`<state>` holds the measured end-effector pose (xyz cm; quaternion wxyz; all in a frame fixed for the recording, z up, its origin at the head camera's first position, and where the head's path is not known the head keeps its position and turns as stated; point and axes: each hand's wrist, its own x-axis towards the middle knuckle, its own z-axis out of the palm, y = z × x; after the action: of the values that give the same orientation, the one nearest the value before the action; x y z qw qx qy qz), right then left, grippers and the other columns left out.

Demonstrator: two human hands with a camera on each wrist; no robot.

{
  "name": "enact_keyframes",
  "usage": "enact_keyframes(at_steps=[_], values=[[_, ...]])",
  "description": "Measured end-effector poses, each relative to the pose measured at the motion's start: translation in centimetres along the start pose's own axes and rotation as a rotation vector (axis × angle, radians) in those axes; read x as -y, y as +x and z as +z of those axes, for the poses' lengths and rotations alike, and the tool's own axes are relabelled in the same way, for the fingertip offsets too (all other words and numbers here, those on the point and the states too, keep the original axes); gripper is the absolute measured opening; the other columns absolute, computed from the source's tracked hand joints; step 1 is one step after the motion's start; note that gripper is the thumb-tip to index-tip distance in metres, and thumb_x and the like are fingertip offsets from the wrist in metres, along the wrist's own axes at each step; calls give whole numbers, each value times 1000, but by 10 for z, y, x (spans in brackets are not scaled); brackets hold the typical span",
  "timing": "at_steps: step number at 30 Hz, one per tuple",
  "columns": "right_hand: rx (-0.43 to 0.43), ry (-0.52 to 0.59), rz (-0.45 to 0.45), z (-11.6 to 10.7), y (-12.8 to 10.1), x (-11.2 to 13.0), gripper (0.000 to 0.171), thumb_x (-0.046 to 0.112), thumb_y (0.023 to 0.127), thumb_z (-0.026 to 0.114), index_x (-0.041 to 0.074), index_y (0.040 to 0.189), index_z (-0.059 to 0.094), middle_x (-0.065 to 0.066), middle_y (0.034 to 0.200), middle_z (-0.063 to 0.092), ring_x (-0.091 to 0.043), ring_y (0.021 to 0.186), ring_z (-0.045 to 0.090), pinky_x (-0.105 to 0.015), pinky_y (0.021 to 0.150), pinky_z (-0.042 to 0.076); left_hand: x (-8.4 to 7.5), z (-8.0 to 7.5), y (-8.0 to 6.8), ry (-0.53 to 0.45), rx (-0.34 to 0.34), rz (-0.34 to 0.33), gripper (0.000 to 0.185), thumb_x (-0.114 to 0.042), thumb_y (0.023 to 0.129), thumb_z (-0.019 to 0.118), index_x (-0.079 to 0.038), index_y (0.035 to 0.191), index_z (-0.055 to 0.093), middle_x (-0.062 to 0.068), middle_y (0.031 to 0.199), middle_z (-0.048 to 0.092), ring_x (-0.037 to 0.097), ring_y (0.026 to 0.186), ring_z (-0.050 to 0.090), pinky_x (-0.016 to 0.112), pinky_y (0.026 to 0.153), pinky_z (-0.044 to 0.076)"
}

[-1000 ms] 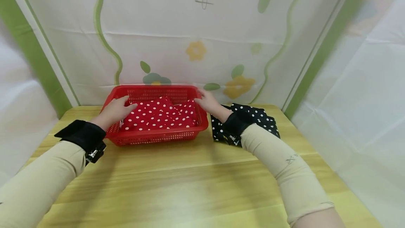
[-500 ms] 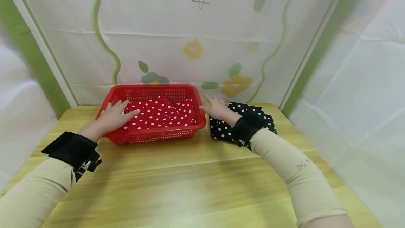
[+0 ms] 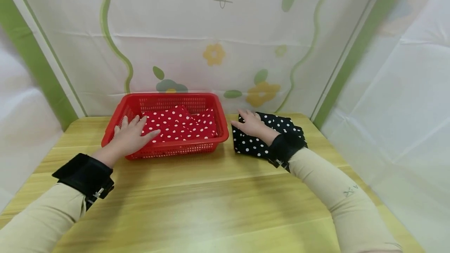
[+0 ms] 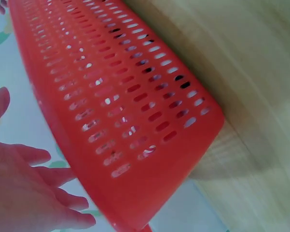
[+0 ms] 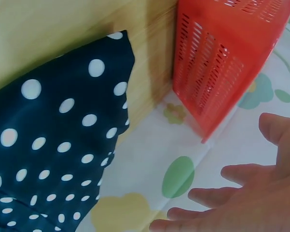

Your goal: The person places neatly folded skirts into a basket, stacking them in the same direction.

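A red plastic basket point(image 3: 190, 142) with slotted walls stands at the back of the table, holding a folded red cloth with white dots point(image 3: 181, 124). My left hand point(image 3: 129, 137) is over the basket's front left corner, fingers spread and holding nothing. In the left wrist view its fingertips point(image 4: 78, 220) reach beside the basket's rim. To the basket's right lies a folded black cloth with white dots point(image 3: 279, 122). My right hand point(image 3: 254, 125) hovers over that cloth's left part, fingers straight; the right wrist view shows nothing in its grasp.
The wooden table point(image 3: 197, 202) runs toward me in front of the basket. Behind it hangs a white curtain point(image 3: 183, 57) printed with flowers, and more white sheeting point(image 3: 397, 120) closes off the right side.
My right hand has come away from the basket's right rim and shifted right over the black cloth. My left hand has pulled back slightly toward me, its fingers spreading. Basket and cloths stay put.
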<state>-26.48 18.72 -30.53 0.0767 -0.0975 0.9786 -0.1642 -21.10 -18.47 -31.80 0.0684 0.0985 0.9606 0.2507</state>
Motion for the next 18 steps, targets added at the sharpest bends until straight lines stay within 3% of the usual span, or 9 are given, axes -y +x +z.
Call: enact_keyframes(at_steps=[12,18], values=[[43,-2,48,7,-4,-16,67,41,102,44,4,154,23,-27,157,14,-52,141,8,-62,112,16,2,4,-6,-15,13,-7,95,-51,93,56,12,149,11,41,149,6,62,134,-9,74,103,-5],[70,-20,19,6,-8,-24,65,38,103,42,-1,152,23,-26,153,27,-42,144,13,-56,115,8,2,7,-13,-18,7,4,95,-51,93,55,13,148,12,42,149,4,63,134,-10,75,102,-5]])
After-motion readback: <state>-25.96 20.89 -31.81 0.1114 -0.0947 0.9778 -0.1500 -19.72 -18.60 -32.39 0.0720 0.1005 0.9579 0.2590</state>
